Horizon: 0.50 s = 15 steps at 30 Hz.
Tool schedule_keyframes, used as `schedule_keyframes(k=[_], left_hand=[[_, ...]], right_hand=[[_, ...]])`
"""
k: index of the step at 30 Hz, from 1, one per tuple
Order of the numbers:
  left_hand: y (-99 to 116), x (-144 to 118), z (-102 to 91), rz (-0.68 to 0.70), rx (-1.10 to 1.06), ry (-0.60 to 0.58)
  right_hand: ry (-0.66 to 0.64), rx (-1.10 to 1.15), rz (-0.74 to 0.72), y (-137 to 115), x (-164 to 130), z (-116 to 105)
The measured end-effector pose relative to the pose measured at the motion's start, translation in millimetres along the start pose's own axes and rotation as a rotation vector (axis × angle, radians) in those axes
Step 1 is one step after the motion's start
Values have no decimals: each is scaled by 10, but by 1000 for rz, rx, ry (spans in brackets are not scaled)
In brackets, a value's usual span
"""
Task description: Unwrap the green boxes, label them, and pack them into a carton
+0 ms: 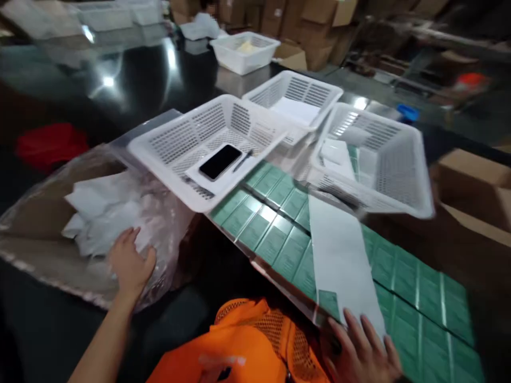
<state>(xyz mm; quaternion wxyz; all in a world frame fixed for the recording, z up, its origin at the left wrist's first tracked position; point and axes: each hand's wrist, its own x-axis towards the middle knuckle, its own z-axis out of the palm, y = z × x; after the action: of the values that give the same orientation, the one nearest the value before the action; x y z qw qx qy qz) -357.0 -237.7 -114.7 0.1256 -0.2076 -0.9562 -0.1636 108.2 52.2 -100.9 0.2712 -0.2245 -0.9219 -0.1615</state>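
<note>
In the head view, a glossy black tabletop (136, 96) stretches beyond rows of flat green rectangular packets (271, 242), and stacked brown cardboard cartons (275, 18) fill the dim room's far side. Left of the packets, the left hand (131, 263) has its fingers and thumb spread over crumpled white sheets (106, 210) in a brown carton lined with clear plastic (40, 258); whether it touches them cannot be told. At the packets' near edge, the right hand's (363, 348) fingers rest slightly parted on the near end of a long white paper strip (343, 250) laid across them; its thumb is unclear, so a pinch cannot be told. A white slotted plastic basket (167, 154) with a black-screened phone (221, 161) covers the packets' far left corner; another white slotted basket (407, 175) hides packets farther right. Bright orange mesh-trimmed fabric (223, 351) lies nearer than the packets
</note>
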Motion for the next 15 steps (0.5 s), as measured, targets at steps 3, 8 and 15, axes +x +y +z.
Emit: schedule_keyframes(k=[3, 8, 15], left_hand=[[450, -80, -71, 334, -168, 295], [1472, -176, -256, 715, -402, 371], [2195, -417, -164, 929, -468, 125]], right_hand=[[-55, 93, 162, -134, 56, -68], [-73, 366, 315, -186, 115, -258], [144, 472, 395, -75, -339, -689]])
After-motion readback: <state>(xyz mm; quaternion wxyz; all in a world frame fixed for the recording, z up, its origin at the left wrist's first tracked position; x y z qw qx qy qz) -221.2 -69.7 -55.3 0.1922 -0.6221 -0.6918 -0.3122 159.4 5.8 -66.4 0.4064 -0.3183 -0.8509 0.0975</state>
